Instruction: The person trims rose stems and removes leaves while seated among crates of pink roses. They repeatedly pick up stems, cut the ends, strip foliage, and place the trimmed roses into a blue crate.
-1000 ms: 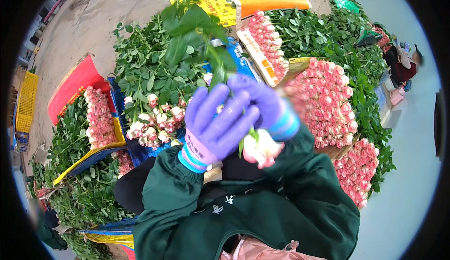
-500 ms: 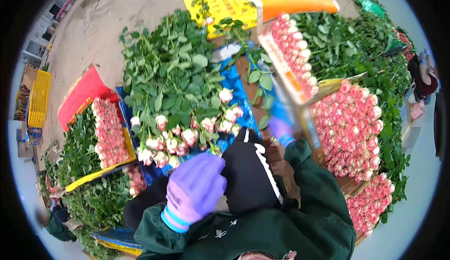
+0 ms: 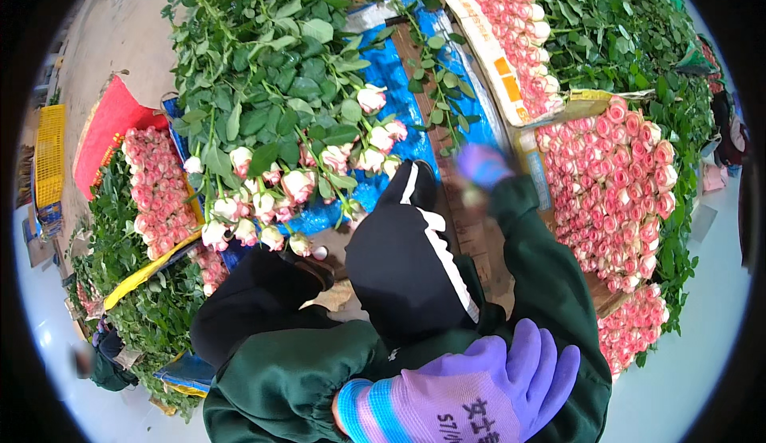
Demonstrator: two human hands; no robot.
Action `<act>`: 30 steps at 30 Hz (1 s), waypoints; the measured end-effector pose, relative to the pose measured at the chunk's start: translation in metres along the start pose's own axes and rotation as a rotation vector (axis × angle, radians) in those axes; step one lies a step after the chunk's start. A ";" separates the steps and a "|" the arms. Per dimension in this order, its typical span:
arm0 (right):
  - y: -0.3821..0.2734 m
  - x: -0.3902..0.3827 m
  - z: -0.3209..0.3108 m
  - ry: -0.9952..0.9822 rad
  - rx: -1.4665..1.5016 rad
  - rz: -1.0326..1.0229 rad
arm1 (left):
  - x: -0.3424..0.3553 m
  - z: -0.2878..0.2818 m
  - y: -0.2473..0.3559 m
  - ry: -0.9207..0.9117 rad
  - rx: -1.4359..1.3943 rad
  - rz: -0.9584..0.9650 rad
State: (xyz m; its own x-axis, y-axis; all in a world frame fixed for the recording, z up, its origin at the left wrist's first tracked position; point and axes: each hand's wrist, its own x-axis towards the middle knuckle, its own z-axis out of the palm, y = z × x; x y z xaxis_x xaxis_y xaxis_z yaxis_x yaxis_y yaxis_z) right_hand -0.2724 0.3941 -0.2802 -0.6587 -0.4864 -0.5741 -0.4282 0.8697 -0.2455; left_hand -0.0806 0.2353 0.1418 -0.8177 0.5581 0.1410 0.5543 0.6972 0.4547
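Note:
My left hand [image 3: 503, 383], in a lilac glove, lies low across my front near my right sleeve, palm down, fingers apart and nothing visibly in it. My right hand [image 3: 479, 168] is motion-blurred above a wooden board [image 3: 447, 211] beside blue plastic sheeting [image 3: 383, 92]; a small pale blurred thing shows under it, and I cannot tell whether it is held. Pale pink-edged roses [image 3: 299, 187] with long leafy stems lie loose on the sheeting ahead of my knees [image 3: 399, 275]. A few leafy stems [image 3: 443, 112] lie along the board beyond my right hand.
Packed pink rose bundles stand at left [image 3: 159, 195] and right [image 3: 606, 195]. A cardboard wrap [image 3: 487, 52] borders another bundle. A red sheet [image 3: 104, 136] and yellow crate [image 3: 49, 172] are at left. Co-workers sit at far lower left [image 3: 108, 363] and far right [image 3: 726, 140].
The rose that both hands held a second ago is out of clear view. My left hand has dropped toward me; my right hand has moved forward and right, onto the board.

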 end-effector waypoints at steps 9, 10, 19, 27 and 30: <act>-0.014 0.012 0.019 -0.155 0.421 0.103 | -0.023 0.031 0.005 0.101 0.107 -0.014; -0.003 0.014 0.022 -0.187 0.594 0.232 | -0.021 0.022 -0.004 0.024 0.068 0.039; -0.006 0.021 0.030 -0.228 0.820 0.326 | -0.033 0.023 0.039 -0.628 1.170 0.148; -0.013 -0.013 0.037 0.261 0.735 0.055 | -0.019 -0.038 -0.005 -0.336 -0.043 -0.228; -0.070 -0.089 -0.056 0.355 1.220 -0.030 | -0.088 -0.011 -0.036 0.157 -0.008 -0.438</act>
State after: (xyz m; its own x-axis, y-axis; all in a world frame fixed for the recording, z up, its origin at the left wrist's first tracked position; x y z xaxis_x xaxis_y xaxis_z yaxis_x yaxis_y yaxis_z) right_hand -0.2183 0.3716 -0.1678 -0.8685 -0.3382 -0.3623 0.2753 0.2787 -0.9201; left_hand -0.0302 0.1561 0.1222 -0.9885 0.1366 0.0649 0.1505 0.8482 0.5078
